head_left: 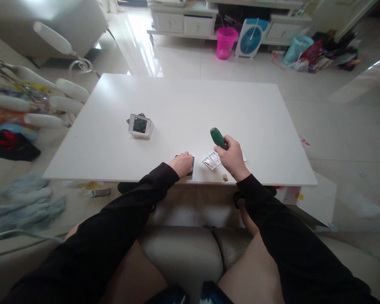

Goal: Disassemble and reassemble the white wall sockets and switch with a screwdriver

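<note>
My right hand (232, 156) is wrapped round a screwdriver by its green handle (218, 137), which is tilted with its butt end up and away from me. The rest of the tool is hidden by the hand. Close by on its left lies a small white tray (209, 163) split into compartments, with tiny pieces inside too small to name. My left hand (183, 164) has its fingers curled over a flat dark piece (190, 172) at the table's near edge, and covers most of it.
On the white table (190, 109), a small light box (142, 131) at the left carries dark square pieces (139, 124). A cartoon sticker (225, 178) marks the near edge. Beyond stand a pink basket (226, 43) and a blue fan (251, 39). White lamp arms (71, 89) reach in at left.
</note>
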Motion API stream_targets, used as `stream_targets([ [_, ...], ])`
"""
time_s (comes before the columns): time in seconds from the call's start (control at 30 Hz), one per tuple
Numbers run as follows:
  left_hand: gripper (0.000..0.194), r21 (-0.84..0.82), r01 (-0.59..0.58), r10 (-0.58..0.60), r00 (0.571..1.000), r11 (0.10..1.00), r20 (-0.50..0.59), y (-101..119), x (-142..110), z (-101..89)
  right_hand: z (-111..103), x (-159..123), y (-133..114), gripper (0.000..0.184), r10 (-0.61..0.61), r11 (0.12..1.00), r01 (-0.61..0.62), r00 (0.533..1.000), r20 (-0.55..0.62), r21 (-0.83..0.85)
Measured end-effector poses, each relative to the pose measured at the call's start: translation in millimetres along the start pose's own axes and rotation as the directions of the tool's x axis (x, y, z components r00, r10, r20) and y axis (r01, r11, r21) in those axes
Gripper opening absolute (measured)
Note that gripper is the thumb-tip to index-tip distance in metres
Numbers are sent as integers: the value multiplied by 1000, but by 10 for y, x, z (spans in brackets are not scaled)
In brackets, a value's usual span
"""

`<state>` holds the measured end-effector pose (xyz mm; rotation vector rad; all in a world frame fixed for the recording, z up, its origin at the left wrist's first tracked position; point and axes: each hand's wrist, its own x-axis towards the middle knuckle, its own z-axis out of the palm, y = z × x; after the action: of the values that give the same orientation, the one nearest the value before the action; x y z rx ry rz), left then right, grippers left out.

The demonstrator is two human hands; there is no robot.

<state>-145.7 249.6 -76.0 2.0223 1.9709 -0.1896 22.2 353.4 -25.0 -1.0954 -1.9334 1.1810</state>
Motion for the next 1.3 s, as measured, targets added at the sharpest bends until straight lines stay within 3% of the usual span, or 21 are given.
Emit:
stream_targets([
  [0.53,28,36,-97,97,995,995,5,-12,8,-22,19,-2,8,15,31,999,-31,1000,6,9],
  [0.7,27,-12,-46,46,999,999,-1,-22,13,-23,17,0,21,14,27,1000,-27,1000,10,5],
  [1.13,29,19,-63,64,996,998,-66,-67,52,64,17,-9,17,14,13,1000,-13,1000,20,-13],
  [1.3,27,101,-156,165,983,983,-86,-110,65,76,18,-14,36,14,6,1000,-6,1000,21,-23],
])
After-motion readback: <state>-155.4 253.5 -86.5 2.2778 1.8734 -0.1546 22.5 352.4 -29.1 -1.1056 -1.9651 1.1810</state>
